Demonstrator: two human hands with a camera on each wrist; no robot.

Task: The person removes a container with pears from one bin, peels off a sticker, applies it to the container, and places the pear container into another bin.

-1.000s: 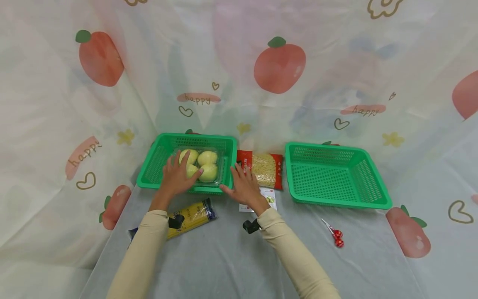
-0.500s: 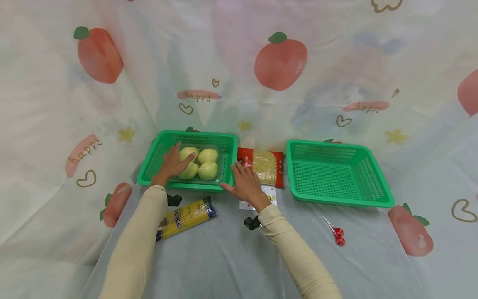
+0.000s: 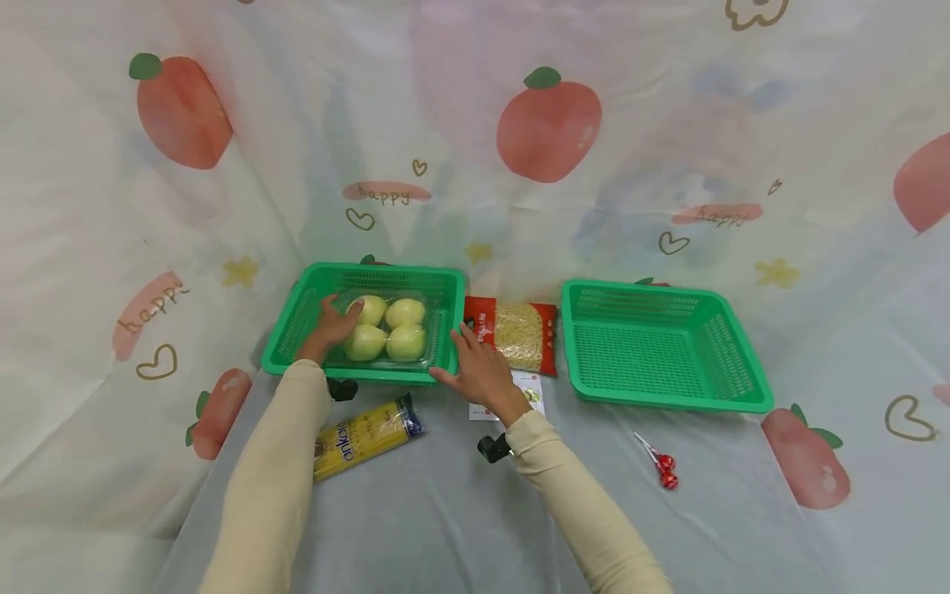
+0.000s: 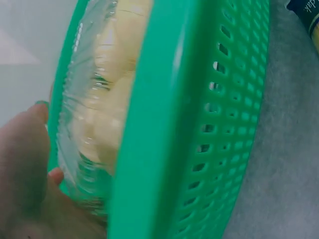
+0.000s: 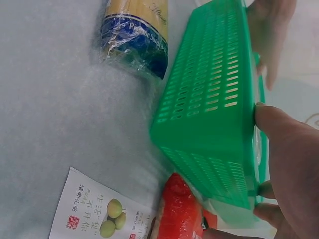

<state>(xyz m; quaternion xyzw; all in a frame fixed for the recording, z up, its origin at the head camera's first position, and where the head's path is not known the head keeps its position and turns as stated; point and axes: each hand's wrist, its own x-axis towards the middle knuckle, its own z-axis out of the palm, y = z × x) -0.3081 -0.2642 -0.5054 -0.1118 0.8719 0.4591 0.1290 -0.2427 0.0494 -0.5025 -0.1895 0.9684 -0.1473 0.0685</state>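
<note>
A clear plastic box of several pale green, round fruits (image 3: pixel 386 330) sits inside the left green basket (image 3: pixel 356 376). My left hand (image 3: pixel 330 326) is inside that basket at the box's left side, its thumb stretched toward the upper left fruit. Also in the left wrist view, the fingers lie beside the clear plastic wall; part of this hand is hidden by the frame edge. My right hand (image 3: pixel 481 371) holds the basket's front right corner. In the right wrist view, its thumb (image 5: pixel 271 119) lies on the front rim, with fingertips on the side rim.
A second green basket (image 3: pixel 668 404) stands to the right. Between the baskets lie a red-ended pasta bag (image 3: pixel 519 334) and a printed card (image 3: pixel 529 386). A yellow spaghetti pack (image 3: pixel 367 437) lies in front of the left basket, and red lollipops (image 3: pixel 666 470) lie at right.
My left hand has moved left, from over the fruits to the box's left side, uncovering more of them. The right hand stays at the basket corner. The view has shifted slightly.
</note>
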